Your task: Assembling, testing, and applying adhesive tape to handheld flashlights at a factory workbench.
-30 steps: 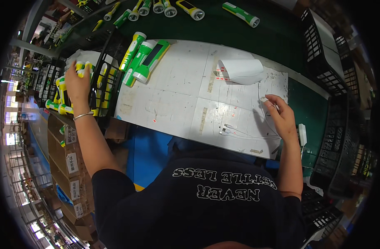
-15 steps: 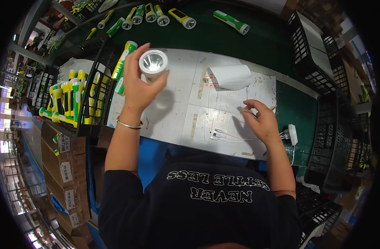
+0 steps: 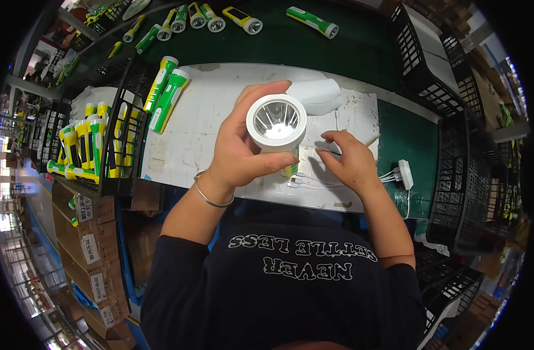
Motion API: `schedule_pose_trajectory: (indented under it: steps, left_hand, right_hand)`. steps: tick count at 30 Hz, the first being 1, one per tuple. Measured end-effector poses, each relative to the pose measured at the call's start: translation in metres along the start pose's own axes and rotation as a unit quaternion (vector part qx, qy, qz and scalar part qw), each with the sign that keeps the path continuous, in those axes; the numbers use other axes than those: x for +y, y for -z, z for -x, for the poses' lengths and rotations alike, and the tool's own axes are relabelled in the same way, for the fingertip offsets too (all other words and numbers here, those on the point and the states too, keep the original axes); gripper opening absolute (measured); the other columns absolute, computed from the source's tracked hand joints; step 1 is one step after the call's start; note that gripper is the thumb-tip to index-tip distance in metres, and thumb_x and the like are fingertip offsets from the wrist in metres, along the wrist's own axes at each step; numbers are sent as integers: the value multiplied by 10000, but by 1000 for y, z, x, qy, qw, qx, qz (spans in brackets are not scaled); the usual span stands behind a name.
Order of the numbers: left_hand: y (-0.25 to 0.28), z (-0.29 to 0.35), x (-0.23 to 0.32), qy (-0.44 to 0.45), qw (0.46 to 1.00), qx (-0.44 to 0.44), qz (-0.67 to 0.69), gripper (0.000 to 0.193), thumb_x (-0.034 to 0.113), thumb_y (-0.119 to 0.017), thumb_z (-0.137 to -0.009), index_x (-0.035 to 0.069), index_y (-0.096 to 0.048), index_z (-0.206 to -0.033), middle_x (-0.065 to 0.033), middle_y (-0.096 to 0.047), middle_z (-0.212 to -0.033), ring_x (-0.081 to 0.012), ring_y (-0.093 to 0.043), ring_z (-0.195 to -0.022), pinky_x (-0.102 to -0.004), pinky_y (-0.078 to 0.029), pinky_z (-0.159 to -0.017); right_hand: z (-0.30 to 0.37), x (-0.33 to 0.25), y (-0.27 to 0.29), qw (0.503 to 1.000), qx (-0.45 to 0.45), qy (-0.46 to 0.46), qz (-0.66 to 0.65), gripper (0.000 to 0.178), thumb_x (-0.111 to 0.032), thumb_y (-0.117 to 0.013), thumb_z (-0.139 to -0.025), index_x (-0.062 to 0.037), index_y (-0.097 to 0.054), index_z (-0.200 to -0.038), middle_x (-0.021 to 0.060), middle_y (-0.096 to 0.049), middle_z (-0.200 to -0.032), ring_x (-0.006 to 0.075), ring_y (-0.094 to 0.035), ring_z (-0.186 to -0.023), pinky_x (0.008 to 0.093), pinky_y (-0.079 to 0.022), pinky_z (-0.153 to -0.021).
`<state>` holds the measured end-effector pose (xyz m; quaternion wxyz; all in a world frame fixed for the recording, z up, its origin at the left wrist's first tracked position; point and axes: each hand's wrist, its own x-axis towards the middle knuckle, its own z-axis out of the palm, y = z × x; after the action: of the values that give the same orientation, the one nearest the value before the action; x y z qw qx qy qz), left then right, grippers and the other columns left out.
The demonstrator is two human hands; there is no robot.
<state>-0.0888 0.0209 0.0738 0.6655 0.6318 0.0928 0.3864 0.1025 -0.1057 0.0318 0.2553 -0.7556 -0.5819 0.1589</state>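
Note:
My left hand [image 3: 238,143] is closed round a flashlight [image 3: 277,125] with a white rim, its silvery reflector facing up and its green and yellow body mostly hidden below. To the right, my right hand [image 3: 353,162] pinches a thin cable end [image 3: 330,151] between thumb and fingers. Several white charging cables [image 3: 313,182] lie on the white work surface [image 3: 214,87] beneath that hand and run to a white charger block [image 3: 405,174]. Behind the held flashlight sits a curled white sheet [image 3: 316,96]. Two green and yellow flashlights [image 3: 170,100] lie at the surface's left edge.
A black crate [image 3: 116,185] full of flashlights stands at the left, above cardboard boxes [image 3: 98,233]. Several more flashlights [image 3: 243,20] lie along the green bench [image 3: 267,44] at the back. Black crates [image 3: 465,181] line the right side.
My left hand has brought the flashlight right and nearer, towards my right hand. The view has shifted slightly, and my right hand keeps its pinch over the cables.

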Motion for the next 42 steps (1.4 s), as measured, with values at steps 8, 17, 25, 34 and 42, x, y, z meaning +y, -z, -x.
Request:
schedule_pose_trajectory:
  steps: [8, 17, 25, 34, 42]
  left_hand:
    - [-11, 4, 8, 70, 972, -57, 217, 1038, 261, -885, -527, -27, -324, -1352, -111, -529, -1172, -289, -545, -1113, -593, -287, -1043]
    - [-14, 9, 6, 91, 954, -109, 266, 948, 125, -865, -510, 13, -382, -1318, -136, -539, -1191, -367, -466, -1196, -549, -320, -1049]
    - [-26, -4, -9, 228, 951, -165, 132, 840, 381, -665, -788, -23, -241, -1390, -201, -538, -1191, -272, -546, -1103, -398, -417, -969]
    - [-52, 2, -72, 442, 820, 24, 362, 486, 473, -441, -928, 32, -466, -1131, -96, -572, -917, -177, -560, -806, -323, -507, -726]
    - [-56, 2, -74, 447, 840, 28, 306, 489, 480, -427, -931, 38, -463, -1137, -86, -570, -908, -167, -555, -801, -310, -505, -690]
  right_hand:
    - [1, 0, -1, 993, -15, 28, -115, 316, -247, -647, -785, -61, -609, -1039, 101, -642, -939, 246, -627, -796, 323, -488, -665]
    - [13, -19, -6, 961, 2, 187, -204, 515, -213, -769, -612, -98, -586, -1080, 74, -649, -981, 238, -658, -768, 283, -511, -641]
    - [27, -15, -18, 753, -256, 80, -600, 473, -273, -650, -776, -7, -521, -1145, 92, -623, -934, 188, -613, -831, 288, -478, -747]
    - [51, -15, -49, 601, -270, -136, -740, 520, -462, -309, -908, -27, -550, -1060, 197, -643, -845, 84, -302, -394, 201, -216, -381]
    - [52, -12, -53, 610, -264, -121, -737, 525, -476, -307, -894, -28, -536, -1045, 216, -635, -848, 91, -320, -390, 198, -234, -379]
